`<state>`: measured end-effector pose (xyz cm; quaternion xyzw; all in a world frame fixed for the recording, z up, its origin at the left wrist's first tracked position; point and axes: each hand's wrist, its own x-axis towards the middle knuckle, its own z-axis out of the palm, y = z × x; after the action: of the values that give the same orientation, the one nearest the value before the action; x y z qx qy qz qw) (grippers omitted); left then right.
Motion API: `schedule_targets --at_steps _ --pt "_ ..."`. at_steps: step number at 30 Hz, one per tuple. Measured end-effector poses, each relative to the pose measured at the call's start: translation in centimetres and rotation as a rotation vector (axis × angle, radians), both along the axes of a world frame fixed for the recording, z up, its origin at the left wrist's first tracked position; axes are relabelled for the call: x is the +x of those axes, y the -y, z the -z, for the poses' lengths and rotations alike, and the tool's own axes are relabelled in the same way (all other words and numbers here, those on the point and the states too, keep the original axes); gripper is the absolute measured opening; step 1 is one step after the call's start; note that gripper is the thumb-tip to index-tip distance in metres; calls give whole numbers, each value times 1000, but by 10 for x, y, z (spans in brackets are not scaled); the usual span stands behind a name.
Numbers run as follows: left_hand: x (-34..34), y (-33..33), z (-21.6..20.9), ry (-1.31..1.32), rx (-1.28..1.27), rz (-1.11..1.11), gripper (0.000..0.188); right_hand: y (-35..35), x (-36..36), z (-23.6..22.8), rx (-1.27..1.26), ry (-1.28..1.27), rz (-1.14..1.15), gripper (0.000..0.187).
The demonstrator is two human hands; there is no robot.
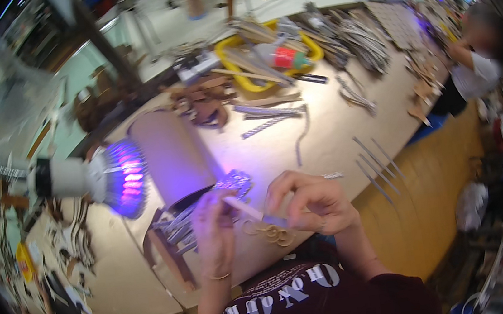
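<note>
A narrow pale strip (pixel 246 209) stretches between my two hands, above the near edge of the table. My left hand (pixel 215 227) pinches its upper left end. My right hand (pixel 320 205), with fingers curled, pinches the lower right end, where the strip looks greyish. Just below the strip lie several gold-coloured loops (pixel 280 235). Beside my left hand is a pile of grey strips (pixel 175 226), and a crumpled shiny piece (pixel 236 183) sits behind it. Blur hides the finer detail of the strip.
A lamp (pixel 122 179) casts purple light from the left, by a brown curved sheet (pixel 169 154). Farther back stand brown scraps (pixel 204 103), a yellow basket (pixel 243 86) and a bottle with a green cap (pixel 286 57). Braided strips (pixel 272 120) lie mid-table. A person (pixel 473 70) is at the right.
</note>
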<state>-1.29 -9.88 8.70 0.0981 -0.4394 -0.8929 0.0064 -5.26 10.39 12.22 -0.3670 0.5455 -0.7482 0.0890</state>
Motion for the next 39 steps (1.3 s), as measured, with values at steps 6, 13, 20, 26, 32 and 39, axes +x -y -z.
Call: schedule_targets --at_steps 6,13,20,26,32,39 --pt "6 11 17 -80 -433 -273 17 -115 16 -18 -566 -132 3 13" --pt "35 -2 41 -196 -871 -99 5 -235 45 8 591 251 1155 17" --pt "53 -31 60 -638 -1247 234 15 -287 -19 108 1169 516 1246 20" --pt "54 -25 72 -595 -1441 212 18 -287 -28 109 1647 773 1395 59" --pt "53 -15 82 -507 -1658 172 18 -259 -20 99 1816 700 1604 72" --pt "52 -1 70 -471 -1627 44 26 -167 -77 86 1042 -25 1410 27"
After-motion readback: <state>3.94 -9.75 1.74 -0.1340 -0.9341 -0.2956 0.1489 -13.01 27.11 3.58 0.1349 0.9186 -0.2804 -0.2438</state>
